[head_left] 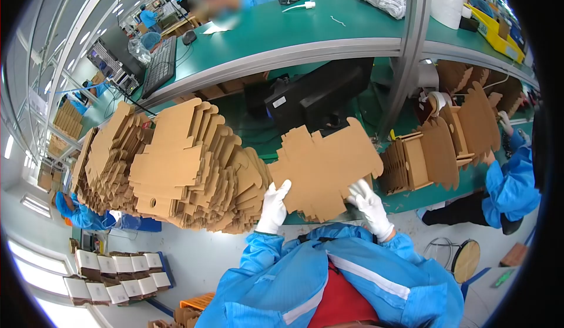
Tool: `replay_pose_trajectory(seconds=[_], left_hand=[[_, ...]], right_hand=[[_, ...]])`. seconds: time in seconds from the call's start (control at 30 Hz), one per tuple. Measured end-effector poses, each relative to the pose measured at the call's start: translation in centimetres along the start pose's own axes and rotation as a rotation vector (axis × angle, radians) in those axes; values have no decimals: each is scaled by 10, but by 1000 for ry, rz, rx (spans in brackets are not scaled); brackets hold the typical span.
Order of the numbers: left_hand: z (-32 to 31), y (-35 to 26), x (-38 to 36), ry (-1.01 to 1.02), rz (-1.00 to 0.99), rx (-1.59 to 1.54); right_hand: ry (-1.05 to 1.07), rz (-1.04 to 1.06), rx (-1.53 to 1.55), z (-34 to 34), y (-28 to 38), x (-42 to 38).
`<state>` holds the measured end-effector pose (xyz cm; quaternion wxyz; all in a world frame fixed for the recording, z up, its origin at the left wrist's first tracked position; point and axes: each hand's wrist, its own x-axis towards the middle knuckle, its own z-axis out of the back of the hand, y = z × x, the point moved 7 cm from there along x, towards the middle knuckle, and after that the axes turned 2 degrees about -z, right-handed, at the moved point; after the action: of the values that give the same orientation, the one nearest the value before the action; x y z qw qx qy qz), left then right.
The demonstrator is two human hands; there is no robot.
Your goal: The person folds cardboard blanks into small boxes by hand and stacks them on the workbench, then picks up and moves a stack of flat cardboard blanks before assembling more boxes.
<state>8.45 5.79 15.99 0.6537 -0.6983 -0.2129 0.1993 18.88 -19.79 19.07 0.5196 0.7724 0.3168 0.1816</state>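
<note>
A flat, unfolded cardboard box blank [323, 163] lies in front of my body. My left hand [274, 206], in a white glove, holds its lower left edge, thumb raised against the board. At its lower right edge is my right hand [368, 206], also gloved in white, with fingers spread and slightly blurred. Tall stacks of similar flat blanks [170, 157] rise to the left, close to my left hand. On the right stand partly folded cardboard boxes [416, 157].
Behind the blank sits a black monitor [317, 93]. A metal frame post [411, 46] rises at the right of the green bench [258, 34], which carries a keyboard [160, 68]. A co-worker in blue [511, 181] is at the far right, another across the bench.
</note>
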Motion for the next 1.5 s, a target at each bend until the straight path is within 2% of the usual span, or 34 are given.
replay_pose_trajectory(seconds=[0.07,0.1,0.13,0.2,0.27,0.3,0.33,0.37,0.4,0.47,0.5,0.57,0.6,0.67,0.7,0.73,0.8,0.83,0.9,0.93,0.97,1.0,1.03,1.07,1.1,1.13,1.2,1.23,1.3,1.33,1.37,1.43,1.47,1.5], left_hand=[[-15,6,-5,25,205,-319],[-21,-2,-9,166,215,-222],[-27,-5,-11,199,194,-176],[-39,1,-12,183,221,-253],[-48,8,-3,112,254,-130],[-42,27,6,43,272,133],[-42,37,11,-9,181,310],[-43,41,13,-65,88,486],[-49,32,11,-99,2,472],[-55,28,5,-151,217,490],[-55,26,9,-193,-28,626],[-61,-6,7,-315,-352,1190],[-61,-19,7,-315,-470,1193],[-52,6,15,-125,106,689],[-39,20,23,-129,236,573],[-27,31,27,-185,195,532],[-11,29,31,-234,57,446],[-7,19,26,-242,32,375],[-5,-3,18,-193,123,238],[3,27,21,-115,-41,44],[-3,22,17,-54,44,-133],[-18,8,11,-20,261,-334],[-23,-2,6,141,210,-166],[-33,-1,1,192,312,-250],[-38,1,-5,228,411,-331],[-35,12,-4,324,325,-144],[-41,9,-4,212,257,-64],[-44,17,3,240,150,245],[-75,8,-10,436,108,1055],[-84,11,-34,561,-324,1308],[-88,18,-31,567,-325,1306],[-99,40,-12,610,-69,668],[-85,67,11,433,70,302],[-99,-6,1,502,-268,402]], right_hand=[[5,-163,-110,2,-13,1],[-185,-403,-446,26,-43,-2],[-187,-406,-439,30,-59,-4],[-270,84,-189,-8,-3,7],[-259,45,-405,-4,-22,17],[-235,-1,-541,-2,-37,20],[-218,182,-756,-13,-37,17],[-191,197,-851,-24,-36,16],[-147,209,-836,-33,-34,12],[-111,144,-765,-31,-38,17],[-159,-24,-716,-23,-51,17],[-213,7,-755,-16,-55,18],[-270,19,-720,-10,-56,20],[-246,-28,-487,13,-76,31],[-69,608,-950,11,-55,28],[24,4,-333,31,-91,39],[-141,-634,-144,50,-103,21],[9,-482,-919,58,-83,22],[39,-381,-1111,40,-36,6],[16,-270,-933,44,-44,3],[56,-216,-530,26,-38,6],[192,-193,-370,1,-14,13],[147,-197,-376,-1,-17,14],[116,-204,-382,-4,-20,17],[6,-21,-408,-17,-3,17],[6,-18,-405,-18,-9,20],[-11,99,-1143,-27,-9,31],[-203,388,-900,-32,10,21],[15,-126,-1319,-39,-12,25],[-55,71,-1465,-35,-22,26],[-59,67,-1465,-32,-16,23],[-34,70,-1142,-23,3,21],[-44,249,-1028,-20,10,18],[-26,188,-1032,-13,2,15]])
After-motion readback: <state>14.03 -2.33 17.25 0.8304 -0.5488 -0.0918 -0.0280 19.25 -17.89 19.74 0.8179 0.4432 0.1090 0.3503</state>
